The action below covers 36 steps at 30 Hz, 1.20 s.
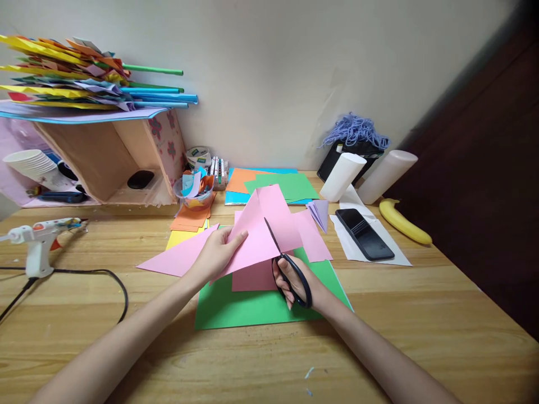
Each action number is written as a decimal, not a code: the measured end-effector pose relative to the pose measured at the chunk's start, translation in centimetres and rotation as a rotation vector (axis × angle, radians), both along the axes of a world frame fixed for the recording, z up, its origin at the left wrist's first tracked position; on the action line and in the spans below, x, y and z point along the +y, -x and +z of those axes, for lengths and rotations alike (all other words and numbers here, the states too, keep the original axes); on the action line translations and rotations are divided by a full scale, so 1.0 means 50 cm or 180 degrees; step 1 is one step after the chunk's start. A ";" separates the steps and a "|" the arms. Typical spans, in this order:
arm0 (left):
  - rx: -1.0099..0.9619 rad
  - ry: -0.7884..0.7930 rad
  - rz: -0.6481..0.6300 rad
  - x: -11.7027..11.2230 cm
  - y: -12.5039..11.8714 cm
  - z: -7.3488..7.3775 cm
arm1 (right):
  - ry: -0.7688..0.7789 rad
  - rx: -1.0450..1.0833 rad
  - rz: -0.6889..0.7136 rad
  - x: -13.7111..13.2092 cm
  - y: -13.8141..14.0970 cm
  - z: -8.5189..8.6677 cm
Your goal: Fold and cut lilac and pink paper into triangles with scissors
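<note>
My left hand (219,249) pinches the left edge of a folded pink paper (263,224) and holds it up off the table. Black scissors (290,269) are gripped in my right hand (295,283), fingers through the handles, and their blades run up across the pink sheet. Under both hands lies a green sheet (252,308) on the wooden table (421,314). More pink pieces (177,259) lie flat to the left and right of the held paper.
A glue gun (37,241) with its black cord (113,280) stands at the left. A phone (364,234) on white paper, a banana (404,221), two white rolls (342,177), stacked coloured sheets (269,182) and a bowl of scraps (194,191) lie behind. A cardboard shelf (105,151) stands back left.
</note>
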State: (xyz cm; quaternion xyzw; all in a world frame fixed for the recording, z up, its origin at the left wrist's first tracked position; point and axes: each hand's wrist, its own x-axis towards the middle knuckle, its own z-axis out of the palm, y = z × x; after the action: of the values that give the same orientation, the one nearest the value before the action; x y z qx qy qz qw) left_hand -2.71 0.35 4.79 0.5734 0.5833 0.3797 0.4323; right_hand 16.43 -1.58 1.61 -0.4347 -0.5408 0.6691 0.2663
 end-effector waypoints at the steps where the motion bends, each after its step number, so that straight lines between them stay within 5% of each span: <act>1: 0.0038 -0.0039 0.0012 0.002 0.002 0.000 | 0.0010 -0.0027 0.0024 0.000 0.000 0.000; 14: 0.0574 -0.0563 0.0319 -0.006 -0.002 -0.010 | 0.0159 0.0340 0.0682 -0.022 0.003 0.007; 36: 0.0471 -0.0403 0.0194 -0.009 -0.007 -0.017 | 0.0019 -0.0044 0.0397 -0.018 0.002 -0.011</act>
State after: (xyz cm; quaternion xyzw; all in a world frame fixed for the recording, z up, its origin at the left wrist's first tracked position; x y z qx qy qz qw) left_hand -2.35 -0.10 3.94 0.6081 0.6055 0.3853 0.3392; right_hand 16.31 -2.47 1.07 -0.4056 -0.5667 0.6829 0.2190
